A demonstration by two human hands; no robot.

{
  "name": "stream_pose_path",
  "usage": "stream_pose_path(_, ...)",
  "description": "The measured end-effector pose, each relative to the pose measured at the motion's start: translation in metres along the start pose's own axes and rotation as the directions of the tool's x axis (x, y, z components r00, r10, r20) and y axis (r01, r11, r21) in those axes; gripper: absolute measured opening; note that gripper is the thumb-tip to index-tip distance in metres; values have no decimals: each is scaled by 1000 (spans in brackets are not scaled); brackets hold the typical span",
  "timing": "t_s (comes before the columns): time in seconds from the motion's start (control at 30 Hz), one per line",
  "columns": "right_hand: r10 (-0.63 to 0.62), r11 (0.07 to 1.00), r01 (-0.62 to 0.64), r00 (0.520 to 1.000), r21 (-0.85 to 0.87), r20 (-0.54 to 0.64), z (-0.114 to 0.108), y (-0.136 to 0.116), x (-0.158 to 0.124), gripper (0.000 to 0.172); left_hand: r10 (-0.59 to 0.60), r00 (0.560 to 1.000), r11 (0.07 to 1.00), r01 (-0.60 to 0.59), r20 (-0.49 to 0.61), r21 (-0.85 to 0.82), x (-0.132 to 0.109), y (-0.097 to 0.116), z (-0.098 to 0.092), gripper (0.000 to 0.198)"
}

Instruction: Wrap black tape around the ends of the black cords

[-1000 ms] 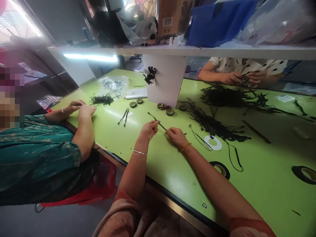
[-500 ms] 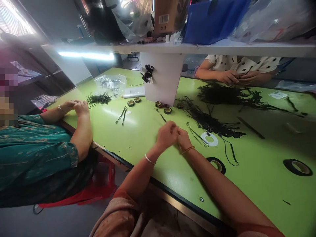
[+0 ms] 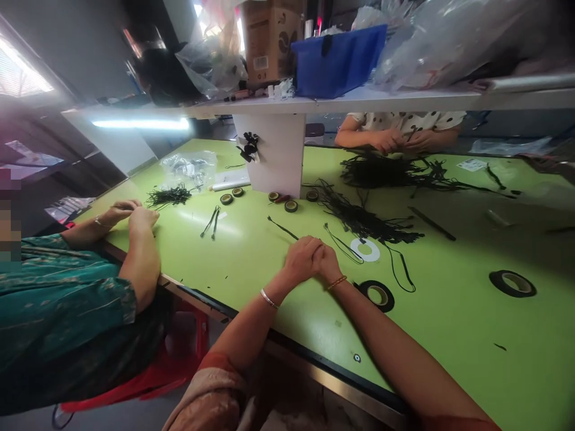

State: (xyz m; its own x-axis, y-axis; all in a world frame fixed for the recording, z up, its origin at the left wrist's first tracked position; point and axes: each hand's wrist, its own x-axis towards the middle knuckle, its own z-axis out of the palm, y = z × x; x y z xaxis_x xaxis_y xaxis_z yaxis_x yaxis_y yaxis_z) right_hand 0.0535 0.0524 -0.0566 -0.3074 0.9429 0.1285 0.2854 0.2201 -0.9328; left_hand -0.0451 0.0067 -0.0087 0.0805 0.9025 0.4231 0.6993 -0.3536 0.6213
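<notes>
Two bare hands meet at frame centre, the left hand gripping a thin black cable over a lime-green tabletop, the right hand hiding its hold; upper centre, a brown cardboard box bears a barcode, lettering illegible.

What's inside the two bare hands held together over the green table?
A thin black cable sticks out past the left hand. Its stretch within the grasp is covered, as is whatever the right hand may hold.
</notes>
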Motion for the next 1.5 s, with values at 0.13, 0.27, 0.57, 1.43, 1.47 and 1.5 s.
stream_pose_path(0.13, -41, 999, 44, 996, 32, -82, -1, -2, -7, 22, 21, 999, 990, -15, -40, 137, 4, -14, 0, 20)
stream_pose_path(0.27, -58, 996, 63, 995, 60, -81, -4, -2, -10, 23, 47, 996, 951, -66, 71, 303, 7, -25, -2, 26)
stream_pose_path(0.57, 110, 973, -93, 992, 213, -69, -15, 2, -5, 33, 173, 962, 946, -221, 211, 235, 9, -24, -11, 26)
stream_pose_path(1.43, 228, 503, -109, 974, -857, 9, -100, -11, 11, 23, -78, 993, 904, 31, 93, 426, 8, -45, -3, 25)
stream_pose_path(1.47, 235, 500, -104, 972, -859, 19, -97, -10, 11, 22, -61, 994, 914, 18, 93, 405, 7, -43, -1, 25)
stream_pose_path(1.5, 237, 493, -99, 971, -864, 24, -95, -10, 11, 22, -46, 994, 923, 6, 94, 386, 6, -40, 1, 24)
